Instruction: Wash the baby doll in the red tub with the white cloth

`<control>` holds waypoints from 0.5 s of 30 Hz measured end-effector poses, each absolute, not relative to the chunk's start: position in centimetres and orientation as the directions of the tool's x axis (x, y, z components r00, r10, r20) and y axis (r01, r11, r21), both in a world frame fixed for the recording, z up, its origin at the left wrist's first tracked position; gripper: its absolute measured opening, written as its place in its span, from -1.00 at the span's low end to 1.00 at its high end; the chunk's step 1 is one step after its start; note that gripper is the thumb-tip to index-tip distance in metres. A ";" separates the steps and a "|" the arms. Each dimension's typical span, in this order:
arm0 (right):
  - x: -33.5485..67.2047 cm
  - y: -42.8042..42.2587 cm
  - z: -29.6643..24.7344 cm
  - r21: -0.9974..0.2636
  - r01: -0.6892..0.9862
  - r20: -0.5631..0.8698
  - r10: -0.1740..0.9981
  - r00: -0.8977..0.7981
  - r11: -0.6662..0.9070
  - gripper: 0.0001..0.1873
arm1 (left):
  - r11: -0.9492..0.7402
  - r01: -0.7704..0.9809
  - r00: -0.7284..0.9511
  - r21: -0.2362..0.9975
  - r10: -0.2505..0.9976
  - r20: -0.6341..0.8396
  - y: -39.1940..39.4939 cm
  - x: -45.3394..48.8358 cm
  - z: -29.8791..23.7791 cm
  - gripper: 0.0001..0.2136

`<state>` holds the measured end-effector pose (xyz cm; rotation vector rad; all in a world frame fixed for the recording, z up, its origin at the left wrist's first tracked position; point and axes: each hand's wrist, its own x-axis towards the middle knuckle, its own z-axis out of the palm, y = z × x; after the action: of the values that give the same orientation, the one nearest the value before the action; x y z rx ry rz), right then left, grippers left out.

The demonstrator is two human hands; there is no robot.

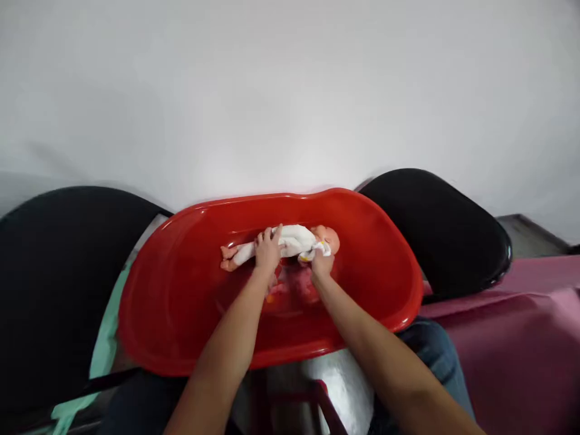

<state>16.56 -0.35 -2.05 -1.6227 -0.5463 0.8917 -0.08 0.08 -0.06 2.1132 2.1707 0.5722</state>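
A baby doll (290,243) in a white suit (295,240) is lying on its back along the middle of a red plastic baby tub (272,205), its head (328,238) towards our right. We are resting our left hand (267,251) open across the suit's midsection, fingers spread, a placement that is distributing the pressure and steadying the small body without squeezing it. Our right hand (322,264) is curled at the collar (317,249), just below the doll's chin; we cannot tell whether it is gripping the cloth or only touching it. Our forearms are coming in from below, clear of the head. A glossy reflection is showing on the tub floor (290,290) beneath the hands. Black padded seats (435,223) are flanking the tub, with a pink cloth (516,344) at right, a green cloth (103,338) at left, a denim-covered leg (437,353) below, and a white wall (290,90) beyond.
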 end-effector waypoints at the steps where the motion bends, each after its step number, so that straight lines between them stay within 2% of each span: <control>1: 15.7 -0.4 -2.4 -0.972 -0.085 -0.224 0.769 0.599 -0.217 -0.69 | -0.003 0.950 -0.064 0.312 0.976 0.206 0.2 -0.2 -0.1 -0.34; 7: 11.8 -1.0 -4.1 -0.994 0.096 -0.002 0.851 0.525 -0.061 -0.63 | -0.068 0.894 -0.031 0.443 0.977 0.212 1.0 -1.2 -0.5 -0.37; 10: 10.5 -1.4 -4.2 -0.992 0.115 0.000 0.909 0.417 -0.052 -0.62 | -0.138 0.821 0.017 0.554 0.976 0.219 1.8 -2.1 -0.8 -0.38; 15: 8.4 -1.9 -3.2 -0.993 0.099 -0.034 0.960 0.277 -0.063 -0.72 | -0.202 0.691 0.051 0.694 0.971 0.232 3.1 -3.6 -1.7 -0.40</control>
<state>8.39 -1.93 -3.24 -1.4421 -1.0516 0.9823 -3.62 3.08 -1.73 1.9387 1.6665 0.9555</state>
